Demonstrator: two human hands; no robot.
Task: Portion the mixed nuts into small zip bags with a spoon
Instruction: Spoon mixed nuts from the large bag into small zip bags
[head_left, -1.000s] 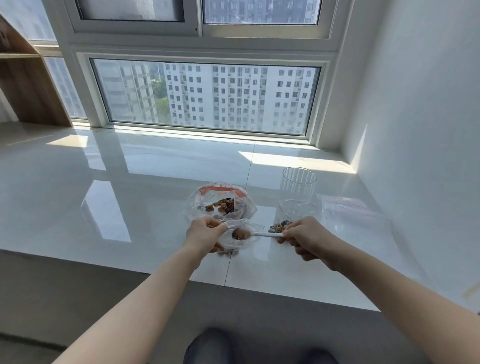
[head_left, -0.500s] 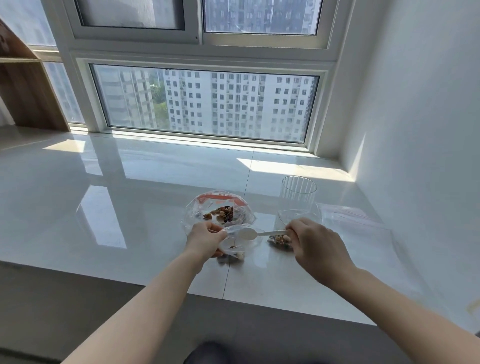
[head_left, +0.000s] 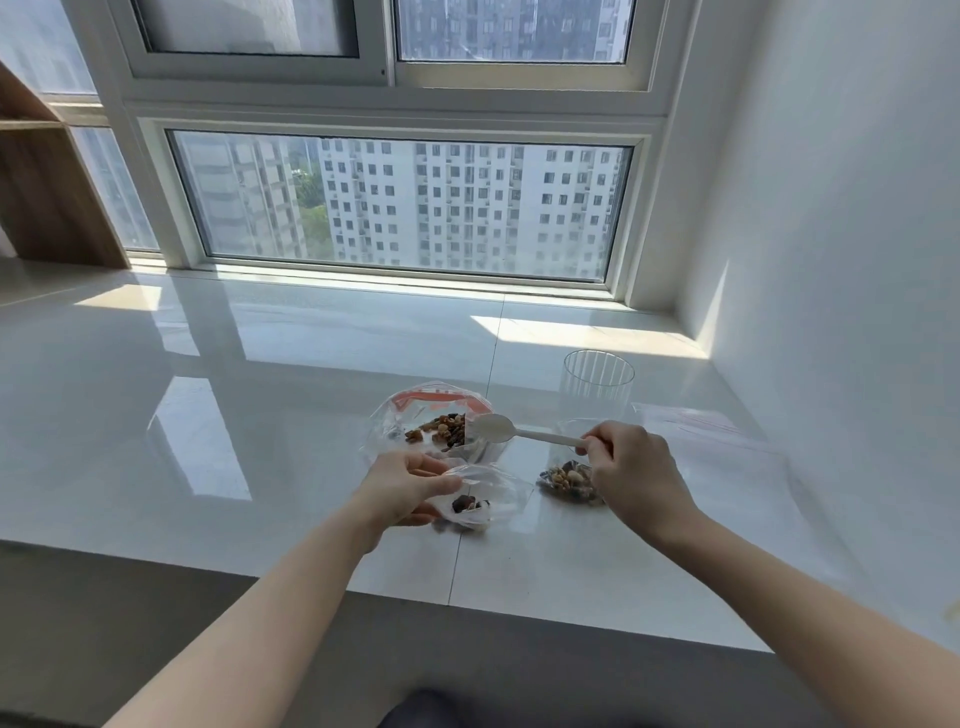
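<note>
Few nuts sit in the small zip bag (head_left: 480, 501), its mouth pinched by the left hand (head_left: 410, 486); the right hand (head_left: 631, 470) grips an empty white spoon (head_left: 519, 431) over the big nut bag (head_left: 434, 423); a slack mouth risks spills.

We see a clear cup (head_left: 598, 375) on the white sill (head_left: 260, 389), a window (head_left: 400, 202) behind, wooden shelf (head_left: 47, 197) far left.

Both forearms are bare to the frame's edge, the left hand (head_left: 402, 486) and right hand (head_left: 631, 470) wear no gloves, rings or watch.
</note>
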